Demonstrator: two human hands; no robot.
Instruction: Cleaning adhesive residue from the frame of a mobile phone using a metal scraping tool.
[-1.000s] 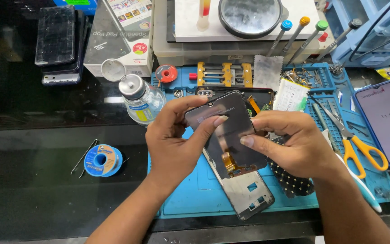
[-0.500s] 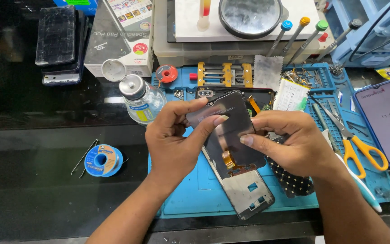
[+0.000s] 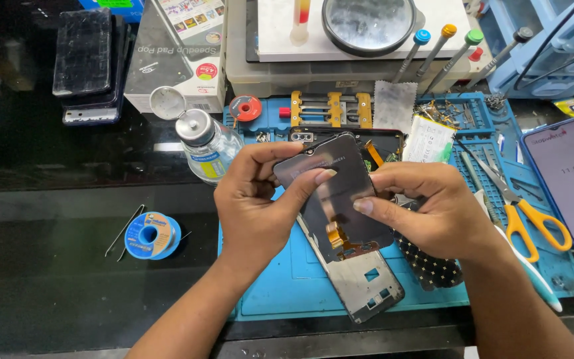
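Observation:
Both hands hold a dark phone display panel [image 3: 340,193] tilted above a blue work mat [image 3: 280,279]. My left hand [image 3: 260,199] grips its left edge, thumb on the glass near the top. My right hand [image 3: 426,209] holds the right edge, thumb pressed on the panel's middle. An orange flex cable [image 3: 337,236] hangs from the panel's lower end. Under it lies a grey metal phone frame [image 3: 366,286] on the mat. Part of the opened phone body [image 3: 380,143] shows behind the panel.
A small clear bottle [image 3: 207,146] stands left of the panel. A blue solder-wire spool [image 3: 150,236] lies on the black table. Yellow-handled scissors [image 3: 523,213], a lit phone [image 3: 569,176], screwdrivers [image 3: 433,50], a round magnifier [image 3: 368,23] and stacked phones [image 3: 87,63] surround the mat.

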